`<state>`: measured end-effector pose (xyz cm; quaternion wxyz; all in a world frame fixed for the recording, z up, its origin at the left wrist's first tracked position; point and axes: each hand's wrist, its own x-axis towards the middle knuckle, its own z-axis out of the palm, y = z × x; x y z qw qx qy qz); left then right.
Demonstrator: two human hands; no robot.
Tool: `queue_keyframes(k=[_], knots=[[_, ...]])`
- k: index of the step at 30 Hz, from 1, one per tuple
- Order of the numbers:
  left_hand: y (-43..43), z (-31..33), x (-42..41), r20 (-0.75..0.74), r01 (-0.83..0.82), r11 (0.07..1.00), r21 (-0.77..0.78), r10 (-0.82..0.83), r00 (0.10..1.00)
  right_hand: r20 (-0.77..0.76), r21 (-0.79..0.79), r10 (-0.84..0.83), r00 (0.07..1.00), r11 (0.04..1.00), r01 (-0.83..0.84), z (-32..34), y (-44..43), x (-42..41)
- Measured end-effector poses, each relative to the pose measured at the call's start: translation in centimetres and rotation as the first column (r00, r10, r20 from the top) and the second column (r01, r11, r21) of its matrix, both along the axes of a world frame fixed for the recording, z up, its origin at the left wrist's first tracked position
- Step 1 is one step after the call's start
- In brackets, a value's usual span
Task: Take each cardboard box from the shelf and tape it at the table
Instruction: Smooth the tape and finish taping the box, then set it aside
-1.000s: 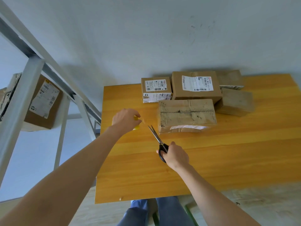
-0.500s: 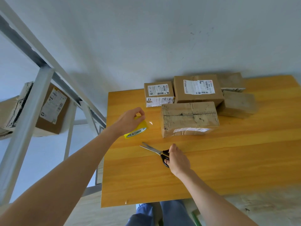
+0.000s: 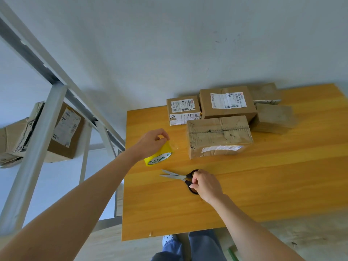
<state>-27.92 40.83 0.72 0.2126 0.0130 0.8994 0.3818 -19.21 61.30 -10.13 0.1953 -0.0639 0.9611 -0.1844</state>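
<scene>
Held the yellow tape roll (image 3: 159,156) in the left hand (image 3: 152,142), fingers (image 3: 162,135) curled over its top, at the left part of the bench (image 3: 263,185); could not tell whether resting or just above. Gripped the black handles of the scissors (image 3: 177,177) with the right hand (image 3: 206,183), fingers (image 3: 194,182) curled round them, with blades slightly parted, pointing left, just in front of the roll. Found the worn taped cardboard box (image 3: 218,135) just right of the roll. Crowded behind it a small labelled box (image 3: 183,110) and a larger labelled box (image 3: 226,102), with two scuffed boxes (image 3: 273,119) to the right by the wall. Left one more labelled cardboard box (image 3: 66,132) on the grey metal shelf (image 3: 37,132) beside the bench, partly hidden by a post.
</scene>
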Motion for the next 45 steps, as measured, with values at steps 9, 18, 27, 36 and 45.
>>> queue_keyframes(k=[9,18,27,36,45], knots=[[0.3,0.4,0.3,-0.022,0.049,0.999,0.008,-0.049,0.999,-0.172,-0.076,-0.050,0.984,0.996,0.038,1.0,-0.1,0.4],[2.1,2.1,0.0,-0.092,0.140,0.986,0.086,-0.132,0.987,-0.110,-0.705,-0.504,0.857,0.647,0.290,8.8,-2.8,-4.2],[2.8,3.3,-0.8,-0.028,0.136,0.982,0.128,-0.134,0.991,-0.047,-0.749,-0.594,0.803,0.553,0.365,10.6,-1.6,-6.4],[2.2,4.4,-3.4,-0.023,0.248,0.965,0.090,-0.247,0.969,0.203,-0.787,-0.617,0.760,0.359,0.501,13.0,1.2,-8.4],[-0.6,2.5,-5.3,-0.086,0.141,0.990,-0.027,-0.143,0.986,0.295,-0.716,-0.775,0.558,0.207,0.666,13.1,9.5,-9.5]])
